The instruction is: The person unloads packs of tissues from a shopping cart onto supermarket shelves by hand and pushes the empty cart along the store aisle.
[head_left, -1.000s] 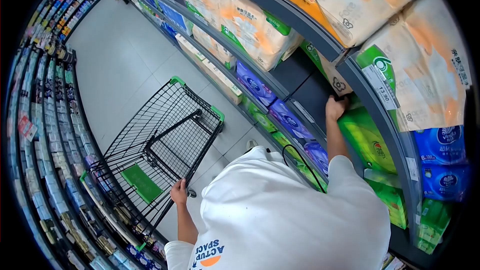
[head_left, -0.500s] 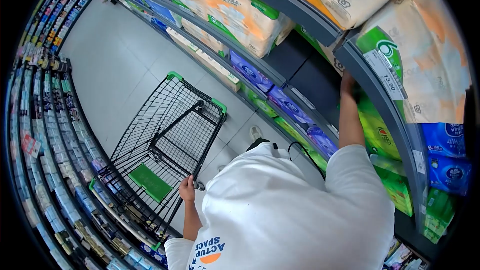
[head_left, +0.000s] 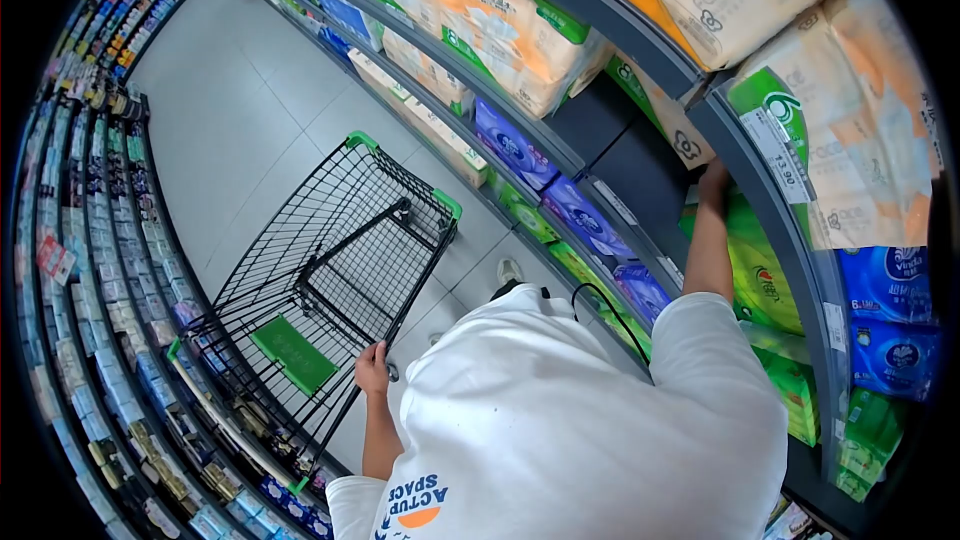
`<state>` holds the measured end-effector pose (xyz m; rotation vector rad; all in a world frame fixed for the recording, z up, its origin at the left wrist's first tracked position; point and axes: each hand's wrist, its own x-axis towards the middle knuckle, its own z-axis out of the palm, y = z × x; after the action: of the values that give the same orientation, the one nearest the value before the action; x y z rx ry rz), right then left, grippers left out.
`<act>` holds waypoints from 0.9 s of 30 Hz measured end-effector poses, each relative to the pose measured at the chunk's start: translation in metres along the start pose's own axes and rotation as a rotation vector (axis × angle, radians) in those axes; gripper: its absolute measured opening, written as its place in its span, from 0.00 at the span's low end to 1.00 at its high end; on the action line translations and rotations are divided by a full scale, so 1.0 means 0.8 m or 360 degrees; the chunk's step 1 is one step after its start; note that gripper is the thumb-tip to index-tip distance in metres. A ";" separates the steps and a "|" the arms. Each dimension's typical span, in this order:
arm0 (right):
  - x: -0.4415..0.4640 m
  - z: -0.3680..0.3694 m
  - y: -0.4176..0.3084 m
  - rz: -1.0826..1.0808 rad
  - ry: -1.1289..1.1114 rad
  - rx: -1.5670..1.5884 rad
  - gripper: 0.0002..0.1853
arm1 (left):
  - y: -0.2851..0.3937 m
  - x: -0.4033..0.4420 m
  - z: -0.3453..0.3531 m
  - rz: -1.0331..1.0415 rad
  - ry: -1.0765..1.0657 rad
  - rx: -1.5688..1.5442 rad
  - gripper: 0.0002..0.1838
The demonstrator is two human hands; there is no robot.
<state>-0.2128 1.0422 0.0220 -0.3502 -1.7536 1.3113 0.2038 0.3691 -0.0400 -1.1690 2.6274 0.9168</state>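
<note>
My left hand (head_left: 371, 368) is closed on the near edge of the black wire shopping cart (head_left: 350, 270), which has green corners and a green panel (head_left: 293, 354). At the right, my right hand (head_left: 713, 183) reaches into a dark shelf (head_left: 640, 175). Its fingers are in shadow and mostly hidden, beside the end of a beige tissue pack (head_left: 683, 136) with a flower mark. Just below that hand lies a green tissue pack (head_left: 762, 275). Whether my right hand holds anything is not visible.
Purple packs (head_left: 583, 215) line a lower shelf. Large orange-and-beige packs (head_left: 515, 30) stand farther along, and blue packs (head_left: 893, 360) sit at the right. A price label (head_left: 778, 152) reads 13.90. Another stocked shelf (head_left: 90, 320) curves along the left, across the tiled floor (head_left: 235, 120).
My right hand has gone deeper into the shelf, and its fingers, visible earlier, are now mostly hidden. My left hand stays on the cart. The view has shifted slightly.
</note>
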 end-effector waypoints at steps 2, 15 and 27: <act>0.004 -0.016 0.028 0.0115 0.0024 0.0070 0.23 | -0.004 0.000 0.000 0.0011 -0.0019 -0.0092 0.18; -0.004 -0.018 0.007 -0.0115 -0.0032 -0.0075 0.23 | -0.016 0.013 0.006 -0.0099 -0.0144 -0.0009 0.22; -0.002 0.003 -0.013 -0.0142 -0.0055 -0.0013 0.23 | -0.023 0.014 0.012 0.0044 -0.0025 0.0046 0.22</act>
<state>-0.2114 1.0354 0.0302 -0.2523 -1.7832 1.2538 0.2080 0.3582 -0.0600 -1.1175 2.6418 0.8863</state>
